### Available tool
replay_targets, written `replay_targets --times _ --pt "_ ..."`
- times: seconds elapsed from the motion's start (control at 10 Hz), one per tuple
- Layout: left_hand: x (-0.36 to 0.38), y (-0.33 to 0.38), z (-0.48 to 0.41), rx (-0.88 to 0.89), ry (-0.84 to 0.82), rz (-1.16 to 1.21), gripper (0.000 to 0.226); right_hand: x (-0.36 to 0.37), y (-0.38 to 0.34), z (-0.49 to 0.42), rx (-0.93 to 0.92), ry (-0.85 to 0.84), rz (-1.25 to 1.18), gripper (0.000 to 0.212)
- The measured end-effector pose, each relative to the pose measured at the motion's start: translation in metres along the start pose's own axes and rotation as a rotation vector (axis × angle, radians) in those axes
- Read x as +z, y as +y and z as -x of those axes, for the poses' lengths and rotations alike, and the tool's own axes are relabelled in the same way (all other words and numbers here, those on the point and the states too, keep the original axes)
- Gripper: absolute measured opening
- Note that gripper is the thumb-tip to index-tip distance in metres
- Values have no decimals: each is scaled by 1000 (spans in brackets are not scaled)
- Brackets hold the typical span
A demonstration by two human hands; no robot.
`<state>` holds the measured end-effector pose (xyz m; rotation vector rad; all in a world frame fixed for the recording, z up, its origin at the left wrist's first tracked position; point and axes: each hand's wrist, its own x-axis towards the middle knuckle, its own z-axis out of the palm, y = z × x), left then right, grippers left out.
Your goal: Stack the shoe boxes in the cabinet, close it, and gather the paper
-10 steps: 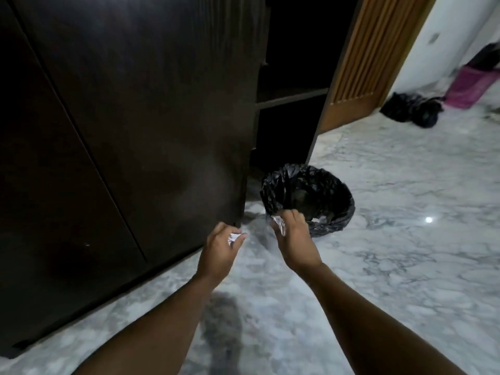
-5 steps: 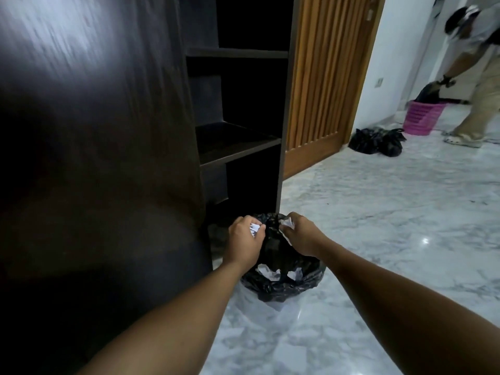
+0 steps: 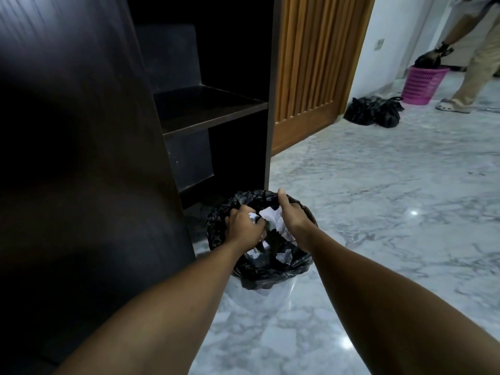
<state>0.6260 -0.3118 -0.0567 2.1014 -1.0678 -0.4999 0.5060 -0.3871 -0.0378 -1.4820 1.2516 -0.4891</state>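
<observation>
Both of my hands are over a bin lined with a black bag (image 3: 270, 272) on the marble floor. My left hand (image 3: 243, 227) has its fingers curled round a small crumpled white paper (image 3: 253, 216). A larger crumpled white paper (image 3: 272, 217) sits against the palm of my right hand (image 3: 293, 220), whose fingers curl round it with the thumb raised. More white paper scraps (image 3: 284, 257) lie inside the bag. The dark cabinet door (image 3: 81, 158) fills the left side. No shoe boxes are in sight.
Open dark shelves (image 3: 211, 109) stand behind the bin, next to a slatted wooden door (image 3: 305, 77). Black bags (image 3: 373, 112) lie on the floor at the far right, by a pink basket (image 3: 422, 82) over which another person (image 3: 473, 63) bends.
I have come closer to the bin. Both hands moved from in front of the bin to over its mouth and lower into it, still with their papers.
</observation>
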Motion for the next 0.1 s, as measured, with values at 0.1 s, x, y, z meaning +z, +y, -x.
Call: replay_targets --times 0.1 --pt "0 3 0 -21 -8 -49 42 1 -11 14 14 -3 -93 110"
